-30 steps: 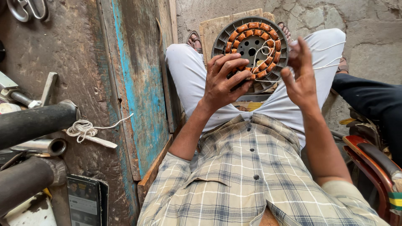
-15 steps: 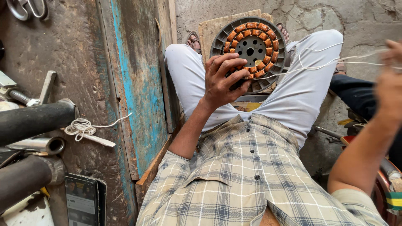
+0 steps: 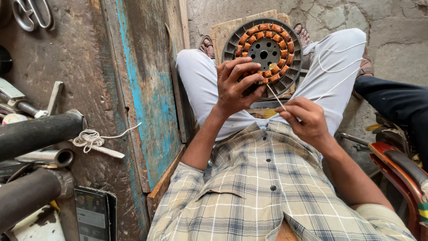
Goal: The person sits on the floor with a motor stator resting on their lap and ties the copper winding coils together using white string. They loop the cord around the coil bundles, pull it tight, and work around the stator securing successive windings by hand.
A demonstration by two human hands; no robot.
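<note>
Since half a second ago my right hand [image 3: 305,118] has swung back in, pinching the white cord [image 3: 341,69], while my left hand [image 3: 236,87] clamps the lap-held stator [image 3: 264,51]; I reckon slack could snag.

The round stator [image 3: 263,51] is borne on a wooden board [image 3: 220,35], itself laid across the lap [image 3: 200,89].

Matt metal stator [image 3: 264,49], glossy copper coils [image 3: 285,36].
</note>
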